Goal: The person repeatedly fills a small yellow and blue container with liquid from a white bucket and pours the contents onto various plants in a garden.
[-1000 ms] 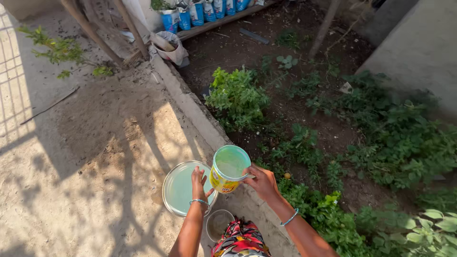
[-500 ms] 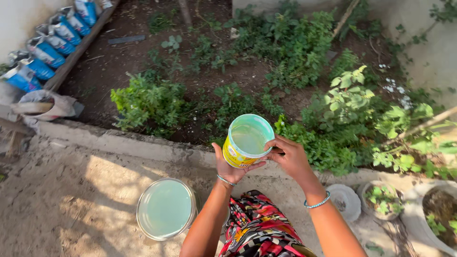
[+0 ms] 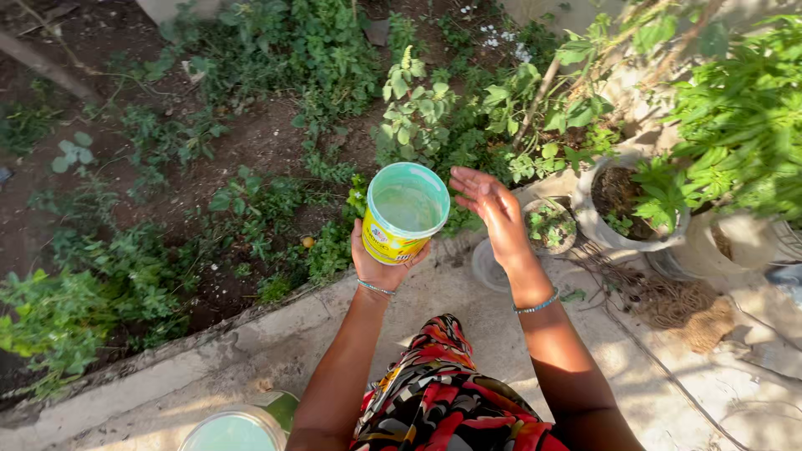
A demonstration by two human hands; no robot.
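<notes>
**One tub held up over the garden edge**

One garden bed is filling the far and left part of the view, its brown soil showing between many low green plants. One concrete kerb is running along its near side, from the near left up toward the middle. On the right, two large pots are standing side by side: a pale round pot holding dark soil and a leafy plant, and a second big pot just right of it, partly hidden by foliage. One small pot with tiny sprouts is sitting just left of the pale pot, and one round flat lid or dish is lying on the ground near it. One bucket of pale green liquid is showing at the near edge, cut off by the frame.

One plastic tub, yellow on its side with a pale green rim and a milky green inside, is being held in the middle of the view, above the kerb and tilted slightly away from the person.

The left hand is cupping the tub from beneath, fingers wrapped firmly round its lower side, the forearm rising straight from the near edge. The right hand is hovering just right of the rim, wide open with fingers spread and palm turned toward the tub, gripping nothing. One bangle is circling each wrist
</notes>
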